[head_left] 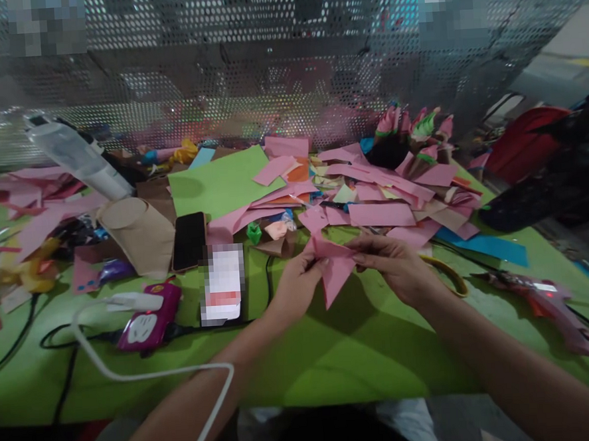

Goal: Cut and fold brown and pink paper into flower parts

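Observation:
Between my two hands, above the green table (304,373), is a piece of folded pink paper (333,271) with several points, one of them hanging down. The thumb and fingers of my left hand (301,280) pinch its left side. My right hand (390,264) grips the right tip between thumb and fingertips. Just beyond the paper lie loose pink paper strips (381,215). A small green folded paper piece (254,233) and a peach-coloured one (278,230) sit to the left of it.
A pink glue gun (549,305) with a cord lies at right, near a yellow tape roll (450,274). On the left are a magenta power strip (151,319), a white cable (149,374), a dark phone (189,241), a lit phone (223,283) and a clear bottle (78,157).

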`<state>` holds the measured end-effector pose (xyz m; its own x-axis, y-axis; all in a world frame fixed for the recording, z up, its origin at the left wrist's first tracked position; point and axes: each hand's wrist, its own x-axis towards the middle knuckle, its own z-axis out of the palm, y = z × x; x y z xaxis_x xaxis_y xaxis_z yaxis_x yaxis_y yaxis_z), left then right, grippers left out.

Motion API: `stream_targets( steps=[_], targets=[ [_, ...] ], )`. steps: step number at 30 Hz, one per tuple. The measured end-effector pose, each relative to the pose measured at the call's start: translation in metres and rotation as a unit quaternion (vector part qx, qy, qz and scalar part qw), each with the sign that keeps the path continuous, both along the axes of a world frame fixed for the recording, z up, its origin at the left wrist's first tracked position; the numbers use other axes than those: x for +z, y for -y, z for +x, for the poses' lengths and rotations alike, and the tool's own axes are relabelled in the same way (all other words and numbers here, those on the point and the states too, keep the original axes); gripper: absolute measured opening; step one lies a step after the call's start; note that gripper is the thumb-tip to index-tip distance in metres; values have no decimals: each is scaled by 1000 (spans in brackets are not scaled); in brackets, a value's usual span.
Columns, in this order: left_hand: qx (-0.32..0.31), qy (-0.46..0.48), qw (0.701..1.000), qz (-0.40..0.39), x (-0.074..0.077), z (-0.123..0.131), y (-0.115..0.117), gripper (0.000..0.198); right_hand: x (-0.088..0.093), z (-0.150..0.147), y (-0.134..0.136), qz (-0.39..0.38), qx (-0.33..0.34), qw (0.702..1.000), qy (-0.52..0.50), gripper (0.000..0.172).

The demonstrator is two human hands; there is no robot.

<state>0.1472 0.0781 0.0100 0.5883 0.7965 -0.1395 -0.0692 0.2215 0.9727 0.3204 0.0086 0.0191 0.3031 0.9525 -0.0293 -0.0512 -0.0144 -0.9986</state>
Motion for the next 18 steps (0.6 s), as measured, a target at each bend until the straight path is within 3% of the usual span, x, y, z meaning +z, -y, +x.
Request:
stream_targets(
  steps=[6, 11, 14, 18],
  targets=[
    [-4, 41, 994, -101, 6, -1, -1, 22, -1, -1, 1, 3, 0, 1000, -29, 12],
    [-95, 78, 977, -176, 13, -4, 2, 39, -5, -1, 1, 19, -16, 1000, -1, 11],
    [-123, 76, 969, -199, 12, -5, 3, 36, -5, 0, 2, 22, -16, 999, 24, 11],
    [-104, 68, 968, -220, 10, -3, 0, 30, -4, 1, 3, 26, 5, 999, 41, 13]
  ],
)
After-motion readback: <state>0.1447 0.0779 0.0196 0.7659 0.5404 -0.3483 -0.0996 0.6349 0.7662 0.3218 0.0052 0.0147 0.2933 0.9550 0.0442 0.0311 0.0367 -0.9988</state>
